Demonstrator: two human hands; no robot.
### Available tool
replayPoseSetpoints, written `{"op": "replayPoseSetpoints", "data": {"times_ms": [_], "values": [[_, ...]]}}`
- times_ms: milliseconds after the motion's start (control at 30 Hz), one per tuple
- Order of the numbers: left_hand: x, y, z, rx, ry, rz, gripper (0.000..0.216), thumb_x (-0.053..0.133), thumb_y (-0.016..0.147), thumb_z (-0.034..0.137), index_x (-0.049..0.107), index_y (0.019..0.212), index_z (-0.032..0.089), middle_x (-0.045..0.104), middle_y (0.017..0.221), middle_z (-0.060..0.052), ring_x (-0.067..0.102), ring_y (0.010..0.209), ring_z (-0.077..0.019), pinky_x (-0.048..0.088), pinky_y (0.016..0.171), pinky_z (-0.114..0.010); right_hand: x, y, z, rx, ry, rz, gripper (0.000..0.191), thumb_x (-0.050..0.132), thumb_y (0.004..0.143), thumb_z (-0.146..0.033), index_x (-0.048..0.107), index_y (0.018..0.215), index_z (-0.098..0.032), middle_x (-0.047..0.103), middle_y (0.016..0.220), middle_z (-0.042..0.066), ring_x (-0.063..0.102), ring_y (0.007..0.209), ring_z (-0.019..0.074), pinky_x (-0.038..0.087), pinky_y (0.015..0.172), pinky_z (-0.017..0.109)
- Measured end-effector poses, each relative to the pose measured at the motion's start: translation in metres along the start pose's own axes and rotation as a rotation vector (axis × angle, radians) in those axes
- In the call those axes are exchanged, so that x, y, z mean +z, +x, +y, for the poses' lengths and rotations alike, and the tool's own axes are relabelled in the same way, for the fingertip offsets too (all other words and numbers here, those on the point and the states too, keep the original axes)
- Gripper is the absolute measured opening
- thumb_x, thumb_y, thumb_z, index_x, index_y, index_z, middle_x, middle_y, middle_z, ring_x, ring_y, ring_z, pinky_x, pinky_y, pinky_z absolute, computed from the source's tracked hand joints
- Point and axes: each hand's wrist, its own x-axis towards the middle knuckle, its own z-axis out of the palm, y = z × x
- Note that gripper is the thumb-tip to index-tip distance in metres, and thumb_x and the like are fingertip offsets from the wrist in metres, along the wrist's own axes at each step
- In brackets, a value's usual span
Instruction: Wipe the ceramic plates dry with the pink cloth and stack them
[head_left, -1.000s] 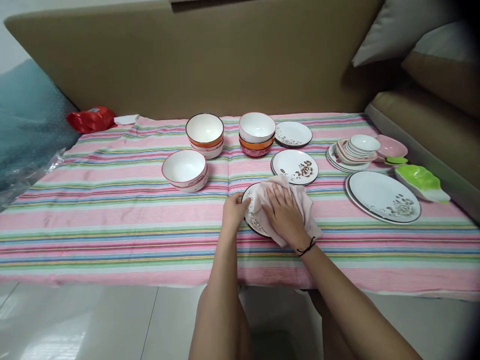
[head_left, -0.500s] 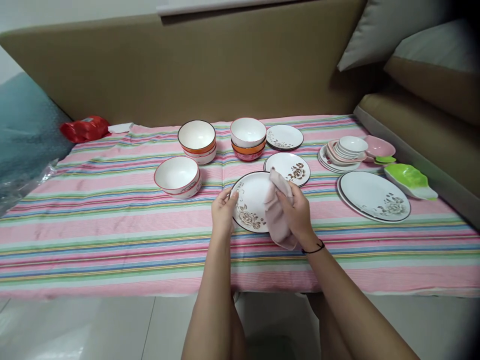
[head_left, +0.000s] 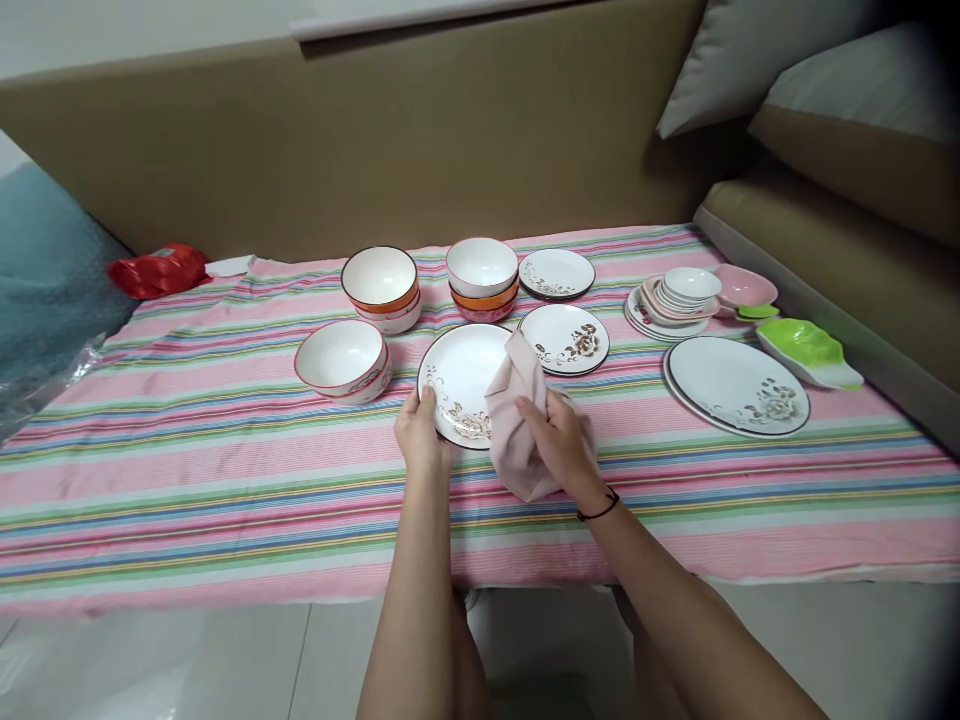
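A white plate (head_left: 466, 372) with a dark rim and brown flower pattern is held up by its left edge in my left hand (head_left: 421, 432), thumb on top. My right hand (head_left: 559, 440) grips a pale pink cloth (head_left: 517, 440), which covers the plate's right side. Just behind the cloth lies a flowered plate (head_left: 551, 335) on another. Left of the held plate stand two stacked bowls (head_left: 341, 358) with red rims.
Two further bowl stacks (head_left: 381, 275) (head_left: 484, 268) and a plate pile (head_left: 556, 272) stand behind. At the right are small dishes (head_left: 690, 287), oval plates (head_left: 739, 380) and a green leaf-shaped dish (head_left: 806, 350). A red bag (head_left: 159, 270) lies far left on the striped cloth (head_left: 225, 450).
The plate and both hands have shifted left in view, partly with the camera. My right hand and the cloth have moved further across the plate's right side, and the cloth is bunched differently.
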Motion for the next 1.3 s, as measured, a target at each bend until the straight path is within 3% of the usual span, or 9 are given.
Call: {"op": "replayPoseSetpoints", "data": {"times_ms": [200,367,633,767,867,967,1067,1167,1300], "values": [[-0.006,0.0,0.013,-0.063,0.229,-0.423,0.033,0.079,0.064,0.032,0.073,0.091,0.013,0.074,0.081,-0.006,0.065,0.067,-0.0158,0.051,0.065,-0.027,-0.016,0.013,0.003,0.02,0.178,0.037,0.033,0.062,0.076,-0.051,0.053,0.073,-0.019,0.052,0.065,-0.002,0.043,0.063,0.0144,0.035,0.056,0.025],[-0.013,-0.006,0.027,-0.228,0.418,-0.719,0.032,0.076,0.07,0.035,0.074,0.094,0.015,0.073,0.077,-0.005,0.063,0.064,-0.0171,0.049,0.06,-0.027,-0.032,0.02,0.008,-0.02,0.061,-0.225,0.039,0.063,0.076,-0.051,0.044,0.062,-0.019,0.041,0.06,-0.004,0.036,0.059,0.0115,0.028,0.053,0.024],[-0.015,-0.012,0.042,-0.253,0.687,-0.973,0.028,0.071,0.075,0.043,0.072,0.07,0.015,0.067,0.067,-0.005,0.056,0.057,-0.0145,0.04,0.05,-0.024,-0.025,0.018,0.013,-0.222,-0.158,-0.407,0.051,0.058,0.082,-0.051,0.026,0.055,-0.021,0.023,0.058,-0.005,0.025,0.055,0.009,0.022,0.052,0.024],[-0.012,-0.012,0.035,-0.275,0.522,-0.829,0.033,0.071,0.074,0.045,0.073,0.09,0.017,0.071,0.087,-0.008,0.064,0.074,-0.0196,0.049,0.062,-0.026,-0.027,0.017,0.009,-0.157,-0.096,-0.273,0.051,0.059,0.08,-0.052,0.025,0.055,-0.022,0.022,0.057,-0.005,0.023,0.055,0.0089,0.02,0.05,0.024],[-0.011,-0.009,0.027,-0.244,0.376,-0.634,0.045,0.069,0.074,0.051,0.071,0.104,0.018,0.071,0.103,-0.009,0.065,0.088,-0.0231,0.052,0.069,-0.028,-0.026,0.017,0.008,-0.023,0.036,0.001,0.051,0.061,0.077,-0.053,0.025,0.056,-0.023,0.022,0.055,-0.006,0.023,0.053,0.0089,0.02,0.047,0.024],[-0.01,-0.006,0.022,-0.309,0.349,-0.631,0.052,0.063,0.076,0.059,0.068,0.108,0.018,0.071,0.1,-0.011,0.067,0.085,-0.0247,0.054,0.065,-0.031,-0.022,0.019,0.011,0.095,0.177,0.246,0.048,0.061,0.076,-0.055,0.03,0.059,-0.023,0.027,0.054,-0.006,0.027,0.052,0.0092,0.024,0.047,0.023],[-0.007,-0.008,0.019,-0.382,0.444,-0.685,0.05,0.065,0.074,0.059,0.067,0.098,0.015,0.072,0.086,-0.012,0.068,0.072,-0.0247,0.055,0.064,-0.036,-0.018,0.019,0.015,0.11,0.22,0.32,0.044,0.061,0.076,-0.054,0.037,0.06,-0.021,0.033,0.055,-0.006,0.032,0.054,0.0099,0.03,0.049,0.023],[-0.003,-0.012,0.015,-0.203,0.565,-0.636,0.042,0.071,0.07,0.055,0.063,0.082,0.015,0.069,0.073,-0.007,0.064,0.061,-0.0208,0.054,0.059,-0.033,-0.016,0.018,0.016,0.107,0.193,0.302,0.042,0.063,0.076,-0.052,0.04,0.06,-0.021,0.035,0.056,-0.006,0.034,0.055,0.0101,0.031,0.05,0.023],[-0.001,-0.012,0.007,0.082,0.681,-0.487,0.044,0.057,0.078,0.059,0.052,0.063,0.018,0.056,0.054,0.0,0.055,0.051,-0.0156,0.045,0.051,-0.028,-0.01,0.018,0.018,0.147,0.299,0.269,0.033,0.063,0.076,-0.049,0.049,0.068,-0.019,0.044,0.058,-0.005,0.041,0.056,0.0114,0.036,0.052,0.024]]}}
